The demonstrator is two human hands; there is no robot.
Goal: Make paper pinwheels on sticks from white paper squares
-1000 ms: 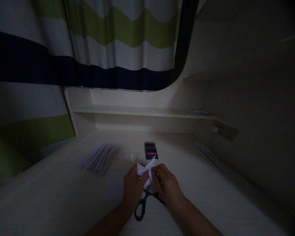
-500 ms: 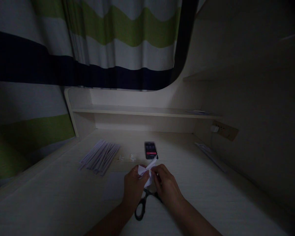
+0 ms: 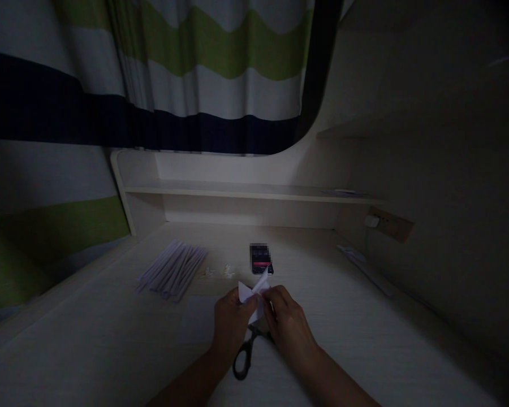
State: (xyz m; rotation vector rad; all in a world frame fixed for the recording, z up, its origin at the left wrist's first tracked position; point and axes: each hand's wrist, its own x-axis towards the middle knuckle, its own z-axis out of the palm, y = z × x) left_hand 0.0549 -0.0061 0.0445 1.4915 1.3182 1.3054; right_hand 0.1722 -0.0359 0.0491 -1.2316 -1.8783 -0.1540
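A small piece of folded white paper [image 3: 245, 292], its corners sticking out like points, is held above the desk between both hands. My left hand [image 3: 230, 319] pinches it from the left, thumb on top. From the right, my right hand [image 3: 289, 316] grips it with closed fingertips near its centre. Under the hands lies a pair of scissors with dark handles [image 3: 242, 362], partly covered by my right hand. A flat sheet of white paper [image 3: 197, 319] rests beside my left hand. Dim light hides the finer folds.
Several rolled paper sticks [image 3: 173, 271] are piled at the left. Small whitish bits [image 3: 228, 271] lie near a phone [image 3: 260, 259]. A long thin strip [image 3: 365, 270] runs along the right wall, below a socket with a plug [image 3: 371, 220]. A shelf [image 3: 237, 191] spans the back.
The folded paper has turned slightly and its left corner stands a little more spread. Both hands keep their hold in nearly the same place.
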